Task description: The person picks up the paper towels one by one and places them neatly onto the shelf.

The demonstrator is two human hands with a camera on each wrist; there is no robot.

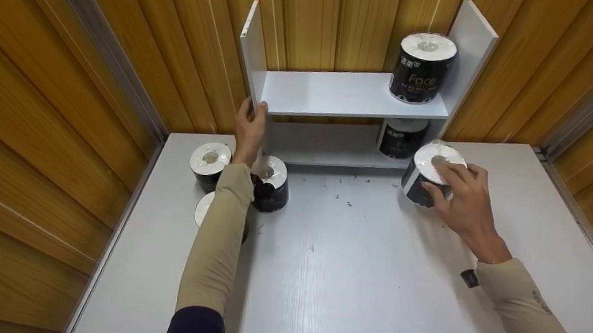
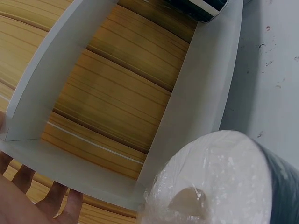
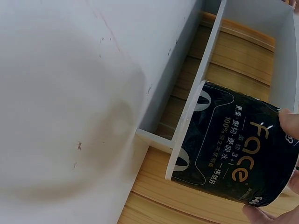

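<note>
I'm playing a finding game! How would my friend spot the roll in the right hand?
Find the white shelf unit on the table. Just in front of its right end is a black-wrapped roll. Unlike the other rolls, it's gripped by the right hand.

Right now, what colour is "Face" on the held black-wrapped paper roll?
Gold lettering; best view: right wrist.

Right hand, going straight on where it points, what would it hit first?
Beyond the held roll, probably the black-wrapped roll on the lower shelf, though depth is unclear.
</note>
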